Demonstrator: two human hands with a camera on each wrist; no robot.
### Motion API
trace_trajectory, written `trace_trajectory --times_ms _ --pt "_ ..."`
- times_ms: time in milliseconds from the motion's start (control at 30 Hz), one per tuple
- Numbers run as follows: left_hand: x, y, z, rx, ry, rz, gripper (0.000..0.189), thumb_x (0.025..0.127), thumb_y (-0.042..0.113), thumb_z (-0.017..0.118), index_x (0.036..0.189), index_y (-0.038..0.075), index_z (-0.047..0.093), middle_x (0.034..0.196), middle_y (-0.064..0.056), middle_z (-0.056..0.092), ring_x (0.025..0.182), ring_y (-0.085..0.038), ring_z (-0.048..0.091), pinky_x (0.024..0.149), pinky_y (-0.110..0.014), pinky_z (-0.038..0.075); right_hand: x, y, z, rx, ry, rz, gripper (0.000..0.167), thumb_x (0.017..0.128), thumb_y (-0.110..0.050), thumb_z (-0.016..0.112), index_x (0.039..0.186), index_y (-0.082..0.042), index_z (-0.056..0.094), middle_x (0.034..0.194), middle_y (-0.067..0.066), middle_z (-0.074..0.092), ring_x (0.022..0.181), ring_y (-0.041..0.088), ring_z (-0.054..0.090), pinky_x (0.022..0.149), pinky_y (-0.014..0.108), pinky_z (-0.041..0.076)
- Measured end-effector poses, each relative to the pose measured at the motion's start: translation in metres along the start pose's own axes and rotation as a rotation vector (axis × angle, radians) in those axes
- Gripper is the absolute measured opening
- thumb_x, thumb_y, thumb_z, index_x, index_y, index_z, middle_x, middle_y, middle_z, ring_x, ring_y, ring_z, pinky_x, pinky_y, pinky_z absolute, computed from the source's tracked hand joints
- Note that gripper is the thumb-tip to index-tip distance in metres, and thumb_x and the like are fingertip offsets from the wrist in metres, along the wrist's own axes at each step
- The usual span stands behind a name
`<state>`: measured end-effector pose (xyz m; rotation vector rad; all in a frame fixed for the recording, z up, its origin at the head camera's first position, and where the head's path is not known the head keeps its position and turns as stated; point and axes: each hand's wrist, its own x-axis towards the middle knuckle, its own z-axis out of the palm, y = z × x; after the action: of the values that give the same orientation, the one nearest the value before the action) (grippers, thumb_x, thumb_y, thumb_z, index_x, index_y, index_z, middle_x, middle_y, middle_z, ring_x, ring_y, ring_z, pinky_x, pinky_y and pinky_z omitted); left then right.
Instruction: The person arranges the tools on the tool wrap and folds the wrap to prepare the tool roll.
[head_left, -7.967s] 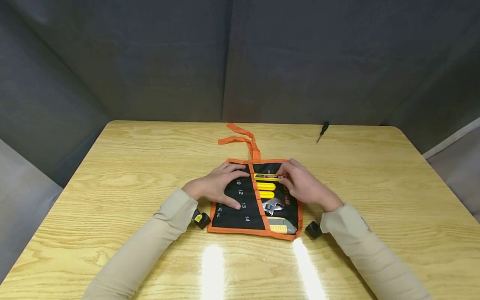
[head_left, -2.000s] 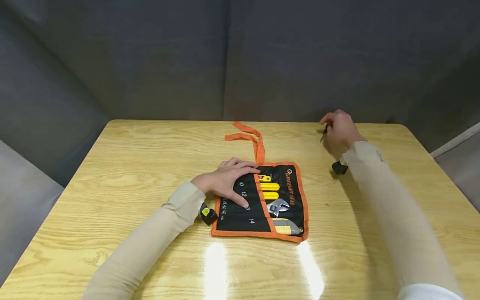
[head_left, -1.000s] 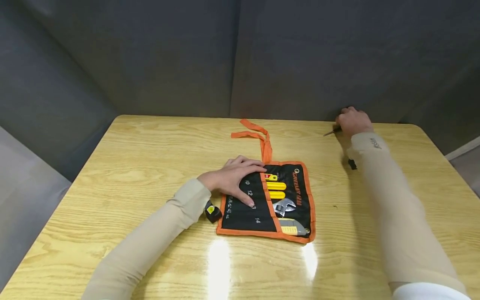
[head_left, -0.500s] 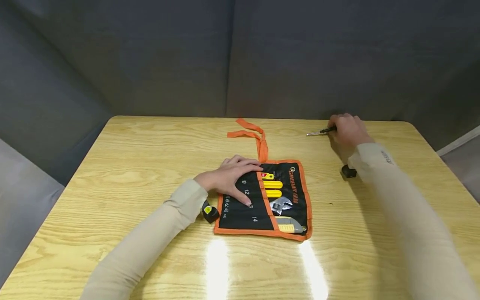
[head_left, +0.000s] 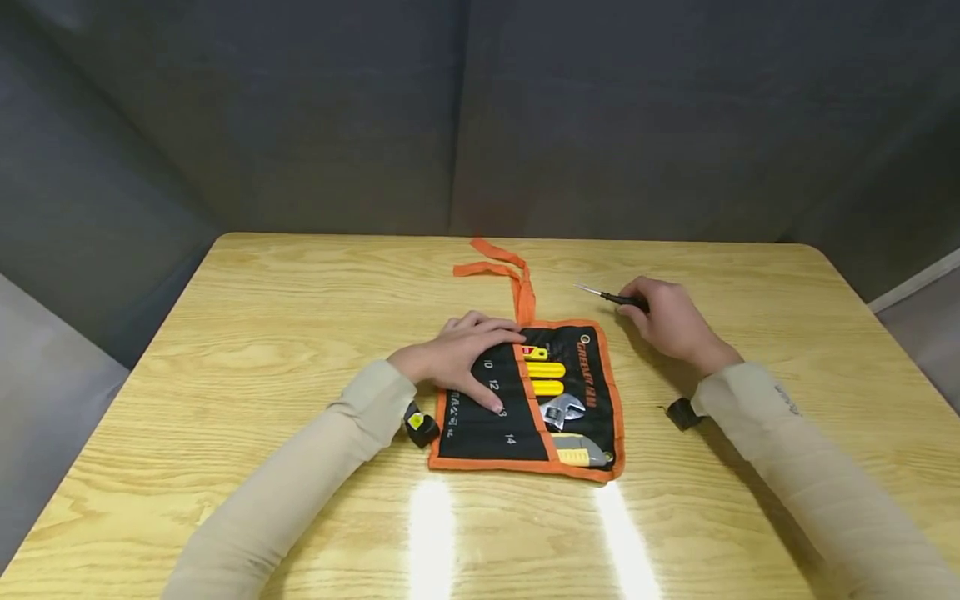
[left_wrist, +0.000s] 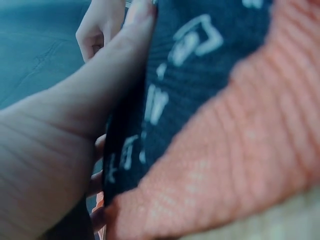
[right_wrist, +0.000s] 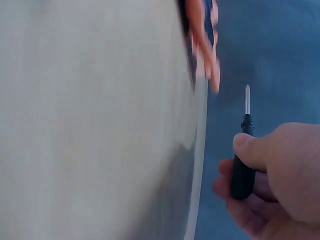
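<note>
My right hand point(head_left: 670, 321) pinches a small screwdriver point(head_left: 617, 298) by its black handle, its metal shaft pointing left over the table. In the right wrist view the thumb lies along that handle with the fingers curled behind it. My left hand point(head_left: 465, 358) rests spread on the black tool roll point(head_left: 480, 437) with orange edging. Several tools sit in its pockets: a yellow piece with a red label point(head_left: 535, 352), two yellow handles point(head_left: 546, 370), an adjustable wrench point(head_left: 564, 410) and a yellow-grey utility knife point(head_left: 581, 451). The pockets hide their lower parts.
Two orange tie straps point(head_left: 517, 275) stretch from the roll's far edge across the wooden table point(head_left: 300, 300). Dark grey curtain walls point(head_left: 337, 125) stand behind the table. A black wrist camera point(head_left: 684, 413) hangs below the right wrist.
My right hand let go of the yellow piece in the roll, took the screwdriver from the table's far right and brought it nearer, shaft turned left. My left hand stays on the roll.
</note>
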<state>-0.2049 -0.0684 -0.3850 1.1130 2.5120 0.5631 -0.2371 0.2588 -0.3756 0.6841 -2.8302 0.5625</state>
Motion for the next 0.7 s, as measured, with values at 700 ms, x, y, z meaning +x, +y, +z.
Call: trace_trajectory --times_ms 700 --pt "0.001 -0.001 0.004 -0.006 0.049 -0.029 0.113 0.067 0.054 0.083 0.154 0.014 0.022 0.158 -0.003 0.022 0.138 -0.023 0.024 0.109 -0.047 0.023 -0.007 -0.063 0.019 0.041 -0.142 -0.136 0.019 0.092 -0.010 0.065 0.106 0.001 0.070 0.098 0.013 0.069 0.087 0.023 0.066 0.076 0.041 0.055"
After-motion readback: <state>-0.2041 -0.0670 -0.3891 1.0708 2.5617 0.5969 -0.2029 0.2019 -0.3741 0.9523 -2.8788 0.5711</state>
